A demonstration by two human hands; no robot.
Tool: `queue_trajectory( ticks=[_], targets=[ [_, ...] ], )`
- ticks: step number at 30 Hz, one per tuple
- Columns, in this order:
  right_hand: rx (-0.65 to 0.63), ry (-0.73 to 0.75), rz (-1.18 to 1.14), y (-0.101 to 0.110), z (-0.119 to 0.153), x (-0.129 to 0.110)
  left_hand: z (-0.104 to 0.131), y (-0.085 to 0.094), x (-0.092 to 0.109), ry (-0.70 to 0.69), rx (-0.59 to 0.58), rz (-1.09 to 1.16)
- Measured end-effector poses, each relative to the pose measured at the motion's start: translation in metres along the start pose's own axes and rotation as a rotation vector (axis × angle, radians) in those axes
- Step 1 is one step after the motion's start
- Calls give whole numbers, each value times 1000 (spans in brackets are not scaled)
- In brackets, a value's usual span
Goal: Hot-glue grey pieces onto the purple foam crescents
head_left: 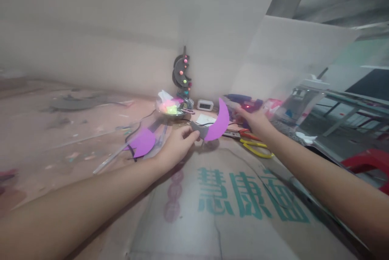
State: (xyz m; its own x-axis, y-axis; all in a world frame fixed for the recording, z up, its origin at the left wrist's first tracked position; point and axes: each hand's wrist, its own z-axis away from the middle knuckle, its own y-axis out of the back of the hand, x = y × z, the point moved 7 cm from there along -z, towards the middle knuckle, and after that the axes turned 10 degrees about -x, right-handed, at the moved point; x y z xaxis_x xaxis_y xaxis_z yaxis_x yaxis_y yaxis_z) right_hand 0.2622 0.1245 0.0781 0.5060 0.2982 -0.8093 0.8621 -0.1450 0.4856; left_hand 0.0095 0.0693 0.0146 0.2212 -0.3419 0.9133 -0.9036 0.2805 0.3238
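In my left hand [184,140], a crescent-shaped piece is pinched by its grey end between thumb and fingers. Its purple face [219,124] curves upward to the right. My right hand [257,120] is at a blue-purple glue gun [241,98] with a small red light, its fingers closed around it, though blur softens the grip. Another purple cutout [144,142] lies to the left of my left hand, next to a clear stick [109,158].
A metal bowl [174,115] of bright bits stands before a grey moon-shaped decoration with coloured balls [181,72]. Behind my hands is a small white clock [205,105]. Yellow-handled scissors [258,150] lie under my right forearm. A printed cardboard sheet [182,235] covers the front.
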Motion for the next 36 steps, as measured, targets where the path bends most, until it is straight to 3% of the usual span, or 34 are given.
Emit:
queue_trajectory(
  ticks=[2, 5, 8, 12, 20, 27, 36],
  targets=[
    [22, 49, -69, 7, 20, -10, -2, 4, -2, -1, 39, -5],
    [-43, 122, -60, 4, 56, -27, -3, 4, -3, 1, 49, -33],
    [-137, 192, 109, -8, 89, -38, -2, 2, -3, 21, 31, -32],
    [-184, 193, 286, -20, 114, -33, 0, -1, -2, 43, -9, -26],
    [-289, 213, 363, -37, 119, -38, -2, -1, -6, 12, -17, -97],
    [-192, 233, 483, -35, 118, -29, 0, -3, -2, 8, -39, -56],
    [-210, 218, 489, -37, 118, -29, 2, -4, -1, 31, -42, -45]
  ],
)
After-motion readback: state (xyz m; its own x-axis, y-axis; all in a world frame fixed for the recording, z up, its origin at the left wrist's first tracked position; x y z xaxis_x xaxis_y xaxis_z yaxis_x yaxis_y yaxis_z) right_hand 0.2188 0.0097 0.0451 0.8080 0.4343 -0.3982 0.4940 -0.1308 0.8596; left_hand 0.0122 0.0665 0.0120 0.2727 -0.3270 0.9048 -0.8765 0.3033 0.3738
